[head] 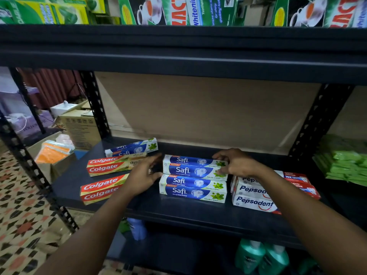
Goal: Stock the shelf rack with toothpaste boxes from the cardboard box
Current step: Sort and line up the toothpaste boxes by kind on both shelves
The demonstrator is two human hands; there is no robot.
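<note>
Together left hand (143, 175), right hand (236, 163) flank Safi box (190, 165).

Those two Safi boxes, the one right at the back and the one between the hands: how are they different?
The back Safi box lies askew behind a Colgate box; the middle Safi box lies square against the front Safi box. No hand touches the back one; the right hand grips the middle one's end, the left hand open beside it. Same blue-and-white design.
</note>
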